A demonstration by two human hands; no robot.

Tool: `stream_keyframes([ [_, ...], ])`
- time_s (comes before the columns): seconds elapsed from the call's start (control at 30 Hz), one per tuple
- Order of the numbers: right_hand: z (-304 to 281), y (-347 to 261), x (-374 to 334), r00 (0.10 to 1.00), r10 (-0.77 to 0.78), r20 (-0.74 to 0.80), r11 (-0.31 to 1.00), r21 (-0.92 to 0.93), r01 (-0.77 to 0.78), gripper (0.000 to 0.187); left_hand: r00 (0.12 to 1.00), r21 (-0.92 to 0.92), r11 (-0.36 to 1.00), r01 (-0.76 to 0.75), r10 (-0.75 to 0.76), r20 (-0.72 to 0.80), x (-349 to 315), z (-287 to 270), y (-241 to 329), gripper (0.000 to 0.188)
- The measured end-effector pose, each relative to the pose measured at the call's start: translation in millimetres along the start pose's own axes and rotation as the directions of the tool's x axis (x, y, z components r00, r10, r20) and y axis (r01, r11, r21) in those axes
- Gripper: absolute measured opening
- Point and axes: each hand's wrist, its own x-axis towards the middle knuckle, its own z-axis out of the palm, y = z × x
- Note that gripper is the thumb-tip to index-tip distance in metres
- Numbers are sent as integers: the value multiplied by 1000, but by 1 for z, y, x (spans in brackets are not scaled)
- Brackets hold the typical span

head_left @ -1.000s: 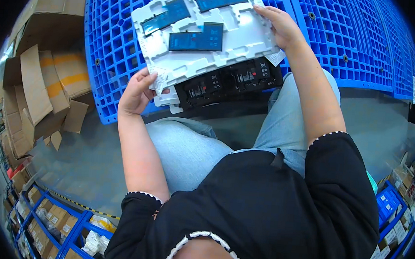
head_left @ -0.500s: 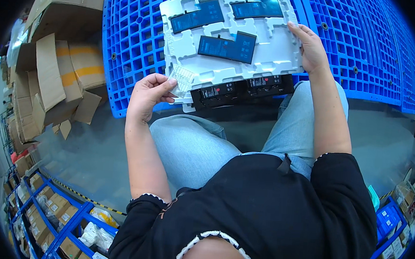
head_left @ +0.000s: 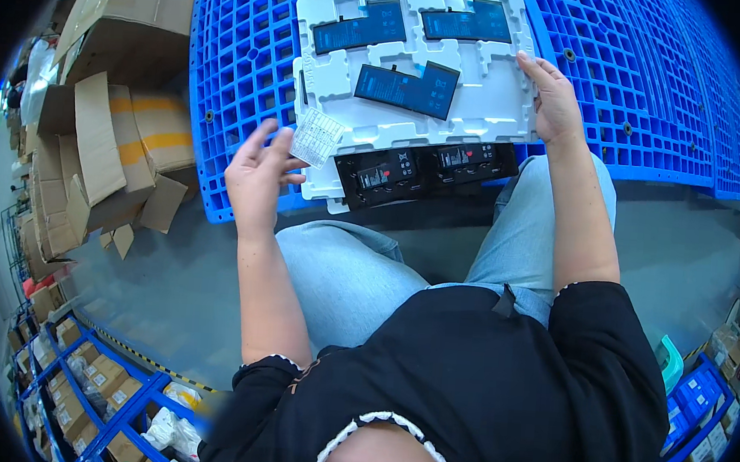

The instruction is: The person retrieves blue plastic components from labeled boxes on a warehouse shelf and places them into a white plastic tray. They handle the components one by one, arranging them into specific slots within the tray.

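A white moulded plastic tray (head_left: 490, 111) is tilted before me, with three flat dark phone batteries on it: one at upper left (head_left: 360, 29), one at upper right (head_left: 466, 23) and an L-shaped one (head_left: 407, 88) in the middle. My right hand (head_left: 558, 100) grips the tray's right edge. At the lower left corner lies a small printed white label sheet (head_left: 317, 138). My left hand (head_left: 258, 172) is beside that sheet, fingers spread, fingertips close to its left edge; whether they touch is unclear. Below the tray's near edge, a black tray (head_left: 429, 184) with more batteries shows partly.
Blue plastic pallets (head_left: 620, 85) extend beneath and beyond the trays. Opened cardboard boxes (head_left: 106, 140) stand at the left. Blue racks with cartons (head_left: 102, 375) are at lower left, and blue bins (head_left: 694, 404) at lower right. My jeans-clad legs (head_left: 346, 268) are just below the trays.
My left hand has loosened from a pinch at the label sheet, spread its fingers and drawn slightly down. The sheet lies a little further left and is more visible. My right hand still grips the tray.
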Motion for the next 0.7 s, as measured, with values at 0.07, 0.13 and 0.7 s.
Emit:
stream_keyframes([
  [0.07,-4,-3,0,1000,6,-13,1000,15,-5,24,990,-197,980,38,-63,-123,9,-5,2,55],
  [0.13,-4,-7,-1,1000,12,-17,1000,26,-12,23,994,-333,938,94,-109,-25,21,-12,-16,78],
  [0.7,62,-23,-62,647,-568,509,-42,-803,595,70,857,-851,304,429,162,489,45,41,-44,53],
])
